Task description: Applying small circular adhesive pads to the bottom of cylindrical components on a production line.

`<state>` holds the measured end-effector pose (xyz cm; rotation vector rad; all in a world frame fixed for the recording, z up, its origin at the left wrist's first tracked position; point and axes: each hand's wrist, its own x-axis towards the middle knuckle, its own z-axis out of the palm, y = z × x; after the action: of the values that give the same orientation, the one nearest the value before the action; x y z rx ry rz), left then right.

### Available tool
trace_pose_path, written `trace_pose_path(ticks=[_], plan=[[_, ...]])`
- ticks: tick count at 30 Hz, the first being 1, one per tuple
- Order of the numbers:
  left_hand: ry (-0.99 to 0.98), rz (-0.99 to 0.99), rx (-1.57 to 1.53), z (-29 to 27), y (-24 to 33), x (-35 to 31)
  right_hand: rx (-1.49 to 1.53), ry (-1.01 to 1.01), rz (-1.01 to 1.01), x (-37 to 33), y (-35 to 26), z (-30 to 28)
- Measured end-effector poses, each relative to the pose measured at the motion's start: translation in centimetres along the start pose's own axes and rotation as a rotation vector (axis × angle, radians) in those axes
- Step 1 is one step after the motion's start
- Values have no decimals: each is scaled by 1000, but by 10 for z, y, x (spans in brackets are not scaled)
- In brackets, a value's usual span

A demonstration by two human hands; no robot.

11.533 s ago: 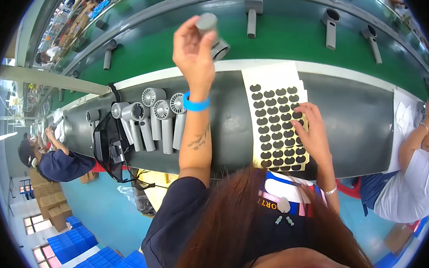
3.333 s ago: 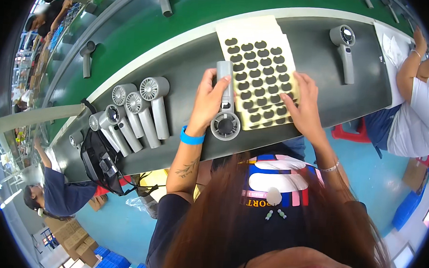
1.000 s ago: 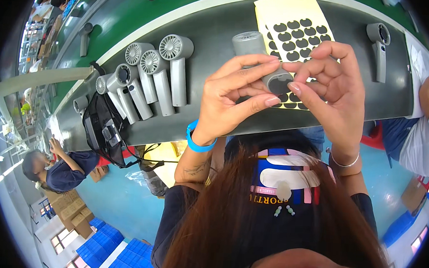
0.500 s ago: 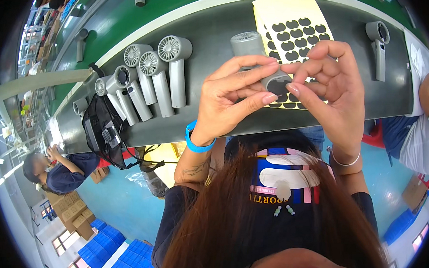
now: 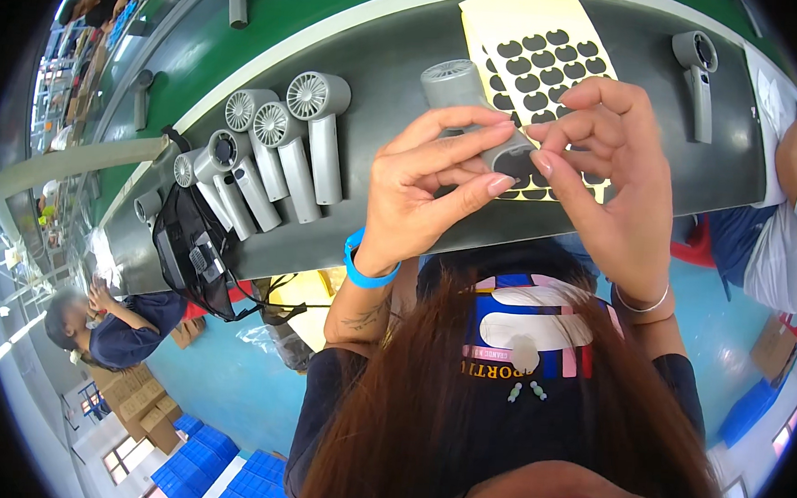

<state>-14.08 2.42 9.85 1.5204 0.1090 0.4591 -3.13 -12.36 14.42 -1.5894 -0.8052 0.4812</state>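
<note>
Fingers [image 5: 458,142] of the left hand [image 5: 415,191] are bent partway, thumb below and the others above, gripping a rounded gray plastic part [image 5: 505,145] from its left side. Covering its near face is a dark gray, rounded patch [image 5: 513,167]. On the right hand [image 5: 605,179], the thumb and forefinger are drawn nearly together at the part's right edge, with the remaining fingers loosely curled above; whether they actually pinch anything cannot be told. A bright blue band [image 5: 366,265] circles the left wrist, and a thin silvery bracelet [image 5: 645,304] the right.

Just beyond the left hand is a gray ribbed cylindrical fan head [image 5: 452,82]; the fingers hide whether it joins the held part. Farther right, partly behind the right hand, a pale yellow sheet [image 5: 523,17] bearing rows of dark notched ovals lies on the dark tabletop [image 5: 379,95]. To the left lies a group of gray handheld fans [image 5: 318,96], beside a black fabric bag [image 5: 176,237] at the near edge. One gray round-headed fan [image 5: 695,53] lies apart at the far right. Beyond the tabletop runs a green belt [image 5: 339,2].
</note>
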Motion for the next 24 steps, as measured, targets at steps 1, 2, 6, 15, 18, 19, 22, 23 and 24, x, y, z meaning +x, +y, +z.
trace_pose_path(ticks=[1, 2, 6, 15, 18, 19, 22, 23, 24], plan=[[1, -6, -10, 1, 0, 1, -58, 9, -8, 0, -2, -1], [-4, -6, -12, 1, 1, 2, -60, 14, -7, 1, -3, -1], [-20, -11, -31, 3, 0, 5, -151, 30, -46, 3, -4, -3], [104, -9, -136, -15, 10, 1, -522, 93, -331, 13, -1, -6], [129, -106, -126, -46, 38, 23, -340, 42, -87, 34, 23, -17], [148, -117, -123, -55, 49, 35, -480, 43, -126, 45, 37, -22], [155, -119, 146, -88, 57, 89, -645, 53, -127, 76, 77, -42], [167, -102, 257, -97, 51, 111, -694, 83, -144, 86, 87, -46], [172, -55, 349, -106, 43, 129, -736, 105, -164, 93, 93, -47]])
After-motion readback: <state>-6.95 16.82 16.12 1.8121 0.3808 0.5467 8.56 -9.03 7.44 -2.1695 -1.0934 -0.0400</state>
